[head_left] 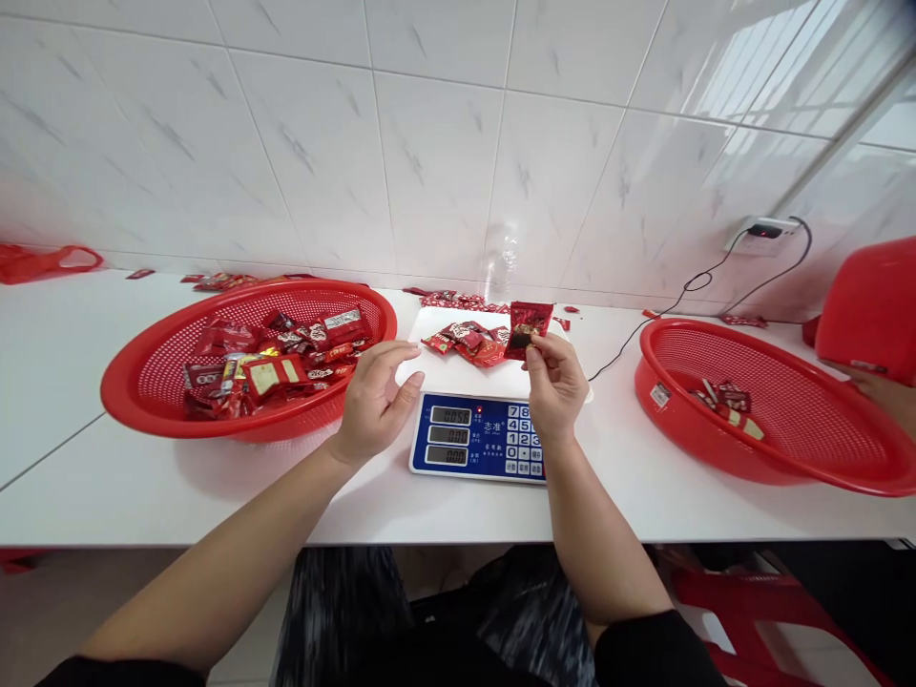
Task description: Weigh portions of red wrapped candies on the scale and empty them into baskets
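Between the thumb and fingers of my right hand (558, 386) is a small red snack packet (530, 326), held upright over the right side of a digital scale's white pan (444, 377). A little pile of red wrapped packets (472, 342) lies on that pan. My left hand (379, 401) hovers at the pan's left edge, fingers apart and holding nothing. Below the pan, the scale's blue panel (493, 429) shows lit number displays; my right hand covers part of its keypad.
A red perforated basket (118, 382) with many packets stands at left. Another red basket (665, 401) at right holds a few. Loose packets (458, 300) lie along the wall. A black cable (622, 351) runs to a wall socket (762, 236). Someone's hand (884, 391) shows at far right.
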The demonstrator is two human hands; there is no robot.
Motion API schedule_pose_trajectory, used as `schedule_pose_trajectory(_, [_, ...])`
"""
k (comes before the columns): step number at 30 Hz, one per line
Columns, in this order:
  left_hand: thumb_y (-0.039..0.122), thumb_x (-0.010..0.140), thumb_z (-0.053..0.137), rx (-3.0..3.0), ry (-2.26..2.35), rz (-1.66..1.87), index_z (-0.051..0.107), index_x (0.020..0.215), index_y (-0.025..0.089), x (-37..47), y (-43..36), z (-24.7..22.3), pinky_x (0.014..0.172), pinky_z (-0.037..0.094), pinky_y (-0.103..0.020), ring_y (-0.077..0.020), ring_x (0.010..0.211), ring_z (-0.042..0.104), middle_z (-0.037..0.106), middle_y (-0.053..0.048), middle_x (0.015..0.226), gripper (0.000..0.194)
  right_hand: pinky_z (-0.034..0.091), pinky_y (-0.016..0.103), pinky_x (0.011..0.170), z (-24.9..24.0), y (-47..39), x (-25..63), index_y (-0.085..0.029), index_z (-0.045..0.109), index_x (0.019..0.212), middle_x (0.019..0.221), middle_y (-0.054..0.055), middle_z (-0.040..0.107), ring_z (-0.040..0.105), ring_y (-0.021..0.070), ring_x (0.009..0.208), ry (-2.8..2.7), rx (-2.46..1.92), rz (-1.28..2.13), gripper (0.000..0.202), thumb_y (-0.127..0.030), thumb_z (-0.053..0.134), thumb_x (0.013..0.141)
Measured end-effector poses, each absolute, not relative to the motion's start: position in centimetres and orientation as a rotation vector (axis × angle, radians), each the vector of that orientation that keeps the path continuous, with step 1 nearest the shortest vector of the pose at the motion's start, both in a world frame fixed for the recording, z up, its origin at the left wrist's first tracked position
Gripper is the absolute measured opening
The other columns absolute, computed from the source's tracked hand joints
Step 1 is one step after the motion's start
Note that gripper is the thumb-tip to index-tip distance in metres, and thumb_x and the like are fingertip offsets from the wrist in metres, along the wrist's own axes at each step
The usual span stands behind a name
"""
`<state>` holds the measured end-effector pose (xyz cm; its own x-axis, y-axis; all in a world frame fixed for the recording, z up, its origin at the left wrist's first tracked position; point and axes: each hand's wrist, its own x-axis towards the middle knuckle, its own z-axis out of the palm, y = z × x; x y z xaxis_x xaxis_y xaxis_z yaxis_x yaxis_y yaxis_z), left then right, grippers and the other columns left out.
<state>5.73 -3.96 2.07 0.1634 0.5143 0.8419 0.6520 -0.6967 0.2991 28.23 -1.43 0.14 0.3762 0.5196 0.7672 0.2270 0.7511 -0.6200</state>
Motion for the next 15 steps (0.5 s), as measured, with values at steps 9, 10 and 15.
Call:
schedule_pose_trajectory(9, [0.030,0.086,0.054,-2.310,-1.062,-1.506,0.058,0.112,0.024,5.6,-4.1,0.5,0.097,0.046,-0.042,-0.0237,0.109,0.056,0.060,-0.008,0.115,0.027,0.055,0.040,0.085,-0.1,-3.1,26.8,-0.027,0.066,0.100,0.103,0.005,0.068,0.065,0.0191,0.097,-1.611,-0.656,0.075,0.018,-0.019,0.057,0.087])
schedule_pose_trajectory(10, [0.029,0.086,0.055,-2.323,-1.055,-1.468,0.059,0.110,0.025,5.3,-4.3,0.6,0.096,0.047,-0.042,-0.0234,0.107,0.057,0.062,-0.007,0.112,0.025,0.055,0.039,0.084,-0.2,-3.3,26.6,-0.027,0.066,0.100,0.103,0.005,0.068,0.066,0.0190,0.097,-1.641,-0.643,0.074,0.019,-0.018,0.057,0.087])
schedule_pose_trajectory(15, [0.023,0.086,0.052,-2.214,-1.250,-1.461,0.057,0.108,0.026,1.7,-4.2,4.0,0.094,0.048,-0.039,-0.0209,0.103,0.060,0.065,-0.005,0.106,0.022,0.056,0.042,0.084,-0.7,-3.1,26.4,-0.026,0.066,0.099,0.103,0.006,0.067,0.065,0.0208,0.097,-1.482,-0.669,0.091,0.019,-0.017,0.060,0.085])
